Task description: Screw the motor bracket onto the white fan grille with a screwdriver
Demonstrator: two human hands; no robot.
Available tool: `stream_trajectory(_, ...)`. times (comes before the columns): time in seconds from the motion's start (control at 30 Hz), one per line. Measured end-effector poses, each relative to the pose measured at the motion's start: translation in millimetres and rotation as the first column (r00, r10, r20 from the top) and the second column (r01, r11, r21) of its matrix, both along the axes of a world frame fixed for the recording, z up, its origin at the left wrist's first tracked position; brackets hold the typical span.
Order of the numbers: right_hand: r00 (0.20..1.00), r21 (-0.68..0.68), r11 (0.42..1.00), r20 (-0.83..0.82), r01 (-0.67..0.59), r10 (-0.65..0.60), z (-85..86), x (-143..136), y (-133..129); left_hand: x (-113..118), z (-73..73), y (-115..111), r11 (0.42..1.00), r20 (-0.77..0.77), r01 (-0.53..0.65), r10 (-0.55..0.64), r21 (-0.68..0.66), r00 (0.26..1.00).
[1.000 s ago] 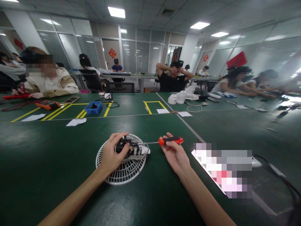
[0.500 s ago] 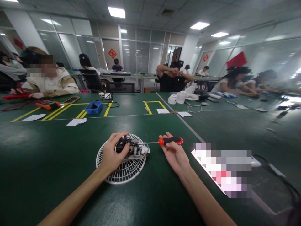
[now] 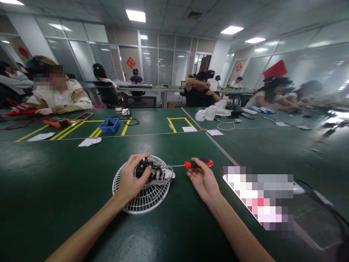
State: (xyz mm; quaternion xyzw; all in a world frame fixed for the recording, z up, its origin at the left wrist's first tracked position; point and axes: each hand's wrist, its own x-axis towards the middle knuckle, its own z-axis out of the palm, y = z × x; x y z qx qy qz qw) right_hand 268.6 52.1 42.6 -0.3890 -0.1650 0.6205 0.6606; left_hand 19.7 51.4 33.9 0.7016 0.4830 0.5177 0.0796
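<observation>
A white round fan grille (image 3: 144, 203) lies flat on the green table, with a black fan motor (image 3: 141, 168) and bundled wires on top of it. My left hand (image 3: 132, 178) is wrapped round the motor from the left, thumb across its near side. My right hand (image 3: 204, 178) grips a screwdriver (image 3: 198, 164) with a red and black handle, its thumb on the handle. The screwdriver's shaft lies almost level and points left, into the motor assembly. Its tip is hidden among the parts.
A blue bin (image 3: 109, 125) stands on the table's far part near an orange tool (image 3: 57, 122). White fan parts (image 3: 209, 113) and a pale cable (image 3: 229, 124) sit beyond on the right. A blurred-out bright device (image 3: 256, 198) lies right of my forearm. Several people sit around.
My right thumb and fingers have shifted on the screwdriver handle, the thumb now higher over it. My left hand and the motor hold their place. A person opposite has lowered one arm.
</observation>
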Motion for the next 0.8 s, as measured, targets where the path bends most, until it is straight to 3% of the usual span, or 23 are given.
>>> stream_trajectory(0.23, 0.989, -0.001, 0.996, -0.122, 0.086, -0.085, 6.6, -3.1, -0.4, -1.8, -2.7, 1.5, 1.0, -0.008, 0.001, 0.0, 0.01, 1.0)
stream_trajectory(0.4, 0.977, -0.008, 0.999, -0.206, 0.051, -0.052, 11.1, -2.2, -0.4, -1.5, -2.9, 1.6, 1.0, -0.013, 0.004, -0.003, 0.017, 1.0)
stream_trajectory(0.8, 0.987, -0.006, 1.0, -0.162, -0.007, 0.006, 3.3, 2.2, -1.5, -1.7, -0.8, 0.9, 0.999, -0.03, 0.006, -0.005, 0.035, 1.0)
